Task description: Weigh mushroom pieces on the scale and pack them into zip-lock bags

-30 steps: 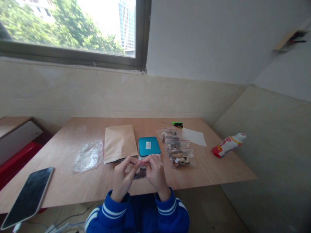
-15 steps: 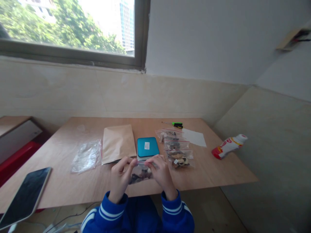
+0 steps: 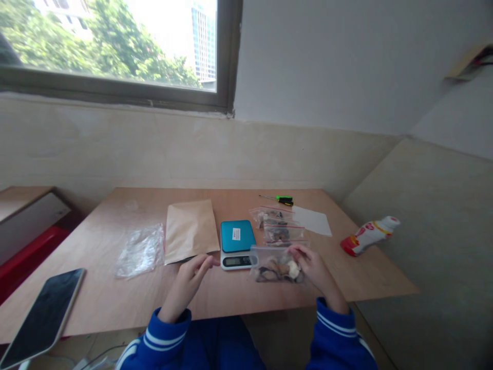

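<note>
My right hand (image 3: 315, 268) pinches the top right corner of a clear zip-lock bag (image 3: 271, 264) with pale and dark dried pieces inside. The bag hangs over the right part of the table, partly in front of the other filled bags. My left hand (image 3: 188, 280) holds nothing; its fingers reach forward, loosely apart, near the lower edge of the brown paper pouch. Between my hands sits a small digital scale (image 3: 238, 237) with a blue top, a white label and a dark display.
Several filled zip-lock bags (image 3: 283, 234) overlap right of the scale. Behind them lie a green-black screwdriver (image 3: 284, 199) and white paper (image 3: 314, 221). A brown paper pouch (image 3: 191, 231), clear plastic bags (image 3: 141, 252) and a tablet (image 3: 44, 311) are leftward; a red-white bottle (image 3: 370, 236) is rightward.
My left hand has let go of the bag. My right hand has carried it rightward, away from the front of the scale, whose display now shows.
</note>
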Available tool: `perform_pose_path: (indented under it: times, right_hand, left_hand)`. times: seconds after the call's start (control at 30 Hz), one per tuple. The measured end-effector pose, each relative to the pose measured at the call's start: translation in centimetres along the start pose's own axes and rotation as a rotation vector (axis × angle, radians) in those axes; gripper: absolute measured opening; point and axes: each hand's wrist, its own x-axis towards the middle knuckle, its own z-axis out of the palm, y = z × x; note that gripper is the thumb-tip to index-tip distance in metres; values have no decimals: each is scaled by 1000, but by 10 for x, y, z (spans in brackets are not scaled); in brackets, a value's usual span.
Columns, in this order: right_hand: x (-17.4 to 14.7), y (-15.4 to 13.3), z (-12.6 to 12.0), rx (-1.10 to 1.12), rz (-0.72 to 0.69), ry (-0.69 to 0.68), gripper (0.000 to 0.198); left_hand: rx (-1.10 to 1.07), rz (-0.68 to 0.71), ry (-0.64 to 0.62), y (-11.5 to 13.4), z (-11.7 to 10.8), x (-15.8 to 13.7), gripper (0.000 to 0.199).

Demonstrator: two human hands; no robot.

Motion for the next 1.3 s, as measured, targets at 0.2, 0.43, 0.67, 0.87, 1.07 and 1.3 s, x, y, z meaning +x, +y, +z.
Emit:
perform_pose_path:
  times: [0.2,0.43,0.67,0.87,1.07,1.3]
  right_hand:
    - [15,51,-43,-418,192,-24,31]
    - [-41,61,50,-644,131,544,62]
    - [-57,74,101,-682,163,398,70]
    - [-44,40,104,-560,213,389,70]
    - [-35,-77,130,-117,-314,-202,42]
    - [15,-161,169,-203,-612,-297,47]
  left_hand:
    - [102,-40,110,-38,-24,-2,38]
    - [305,-12,315,-83,-28,-1,33]
    - [440,48,260,-106,-35,11,36]
    - [581,137,250,-104,-44,7,36]
    - [744,379,466,-83,-65,21,27]
    - [776,554,543,-34,-78,29,16]
